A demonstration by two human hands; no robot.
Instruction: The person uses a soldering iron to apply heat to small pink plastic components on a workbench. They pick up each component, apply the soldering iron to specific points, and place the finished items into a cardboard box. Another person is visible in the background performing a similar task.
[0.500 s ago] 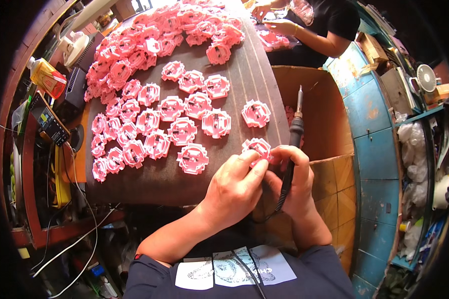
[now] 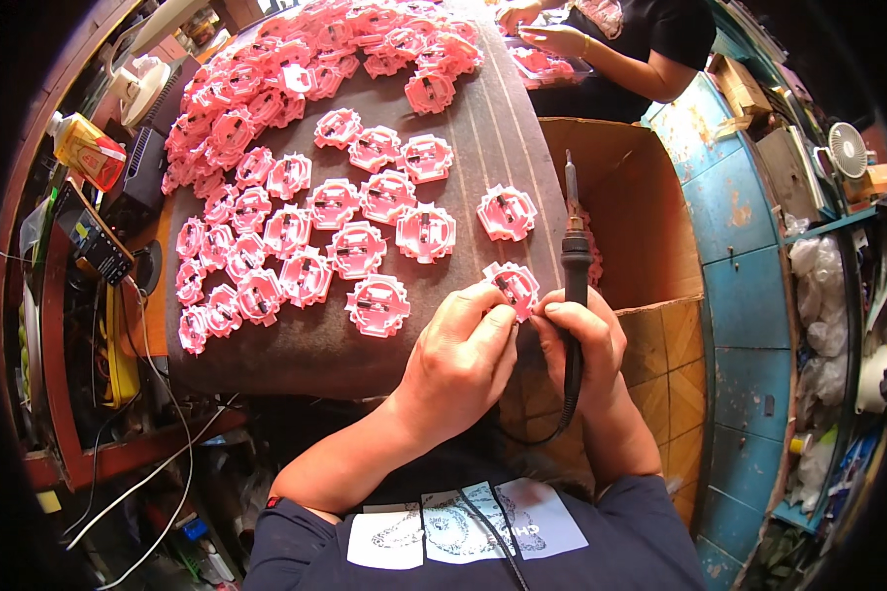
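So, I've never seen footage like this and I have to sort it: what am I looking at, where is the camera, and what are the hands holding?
The camera sits on a person's head and looks down through a fisheye lens, so straight edges bend. No machine here: the two forearms from the bottom are the wearer's own. The left hand pinches a pink notched plastic part at the edge of a dark work mat. The right hand grips a soldering iron, tip pointing away, and also touches that part. Many more pink parts lie in rows and a heap on the mat. To the right stands an open cardboard box. At the top, another person's hands work with similar parts.
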